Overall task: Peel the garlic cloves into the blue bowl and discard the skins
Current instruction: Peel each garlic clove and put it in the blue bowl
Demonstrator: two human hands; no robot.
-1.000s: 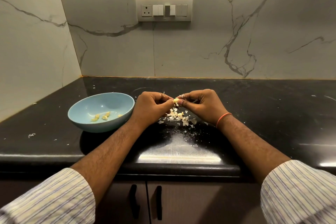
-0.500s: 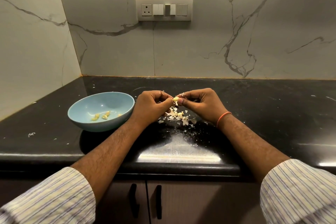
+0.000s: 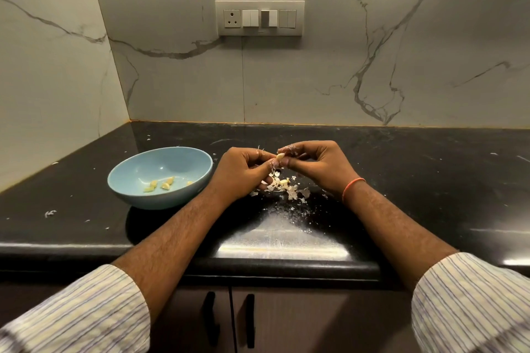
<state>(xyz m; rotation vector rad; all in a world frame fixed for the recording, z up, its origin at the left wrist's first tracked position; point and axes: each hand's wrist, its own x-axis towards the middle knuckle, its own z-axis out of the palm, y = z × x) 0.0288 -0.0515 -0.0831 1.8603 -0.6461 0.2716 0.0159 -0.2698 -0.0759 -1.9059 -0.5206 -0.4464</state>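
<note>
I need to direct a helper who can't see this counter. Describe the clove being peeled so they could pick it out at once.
Start at the blue bowl on the black counter; just right of it the left hand and right hand meet. The clove is pinched between them, above the skins. Unlike the cloves in the bowl, it is held off the counter.

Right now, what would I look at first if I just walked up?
Probably the two hands, left hand and right hand, meeting mid-counter and pinching one garlic clove between their fingertips. Just below them lies a heap of pale skins on the black counter. Left of the hands sits the blue bowl with a few peeled cloves inside.
</note>
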